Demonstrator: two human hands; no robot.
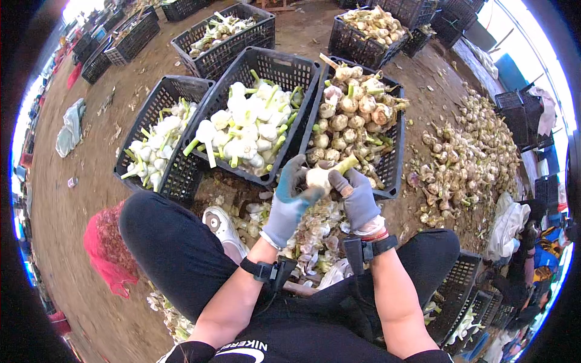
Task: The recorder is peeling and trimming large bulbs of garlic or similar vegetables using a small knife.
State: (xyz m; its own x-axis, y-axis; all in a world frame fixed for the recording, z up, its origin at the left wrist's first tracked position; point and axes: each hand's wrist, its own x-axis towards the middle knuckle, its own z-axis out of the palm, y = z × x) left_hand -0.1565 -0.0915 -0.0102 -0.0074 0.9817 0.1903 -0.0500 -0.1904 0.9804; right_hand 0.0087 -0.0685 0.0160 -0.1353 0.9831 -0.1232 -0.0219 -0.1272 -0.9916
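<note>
A garlic bulb (319, 177) with a thick cut green stem is held between my two gloved hands. My left hand (290, 199), in a grey and teal work glove, cups the bulb from the left. At the base of the stem, the thumb and fingers of my right hand (358, 195) pinch from the right. Just beyond them stands a black plastic crate (399, 177) of brownish, unpeeled garlic bulbs (349, 118). Left of it, another black crate (290, 68) holds white, peeled garlic bulbs (249, 122) with short green stems.
Peeled garlic skins (317, 240) lie between my legs. A smaller crate (186, 84) of white garlic stands at the left. Loose garlic (472, 149) is heaped on the dirt floor at the right. A red mesh bag (106, 249) lies by my left knee, with crates (458, 277) behind my right.
</note>
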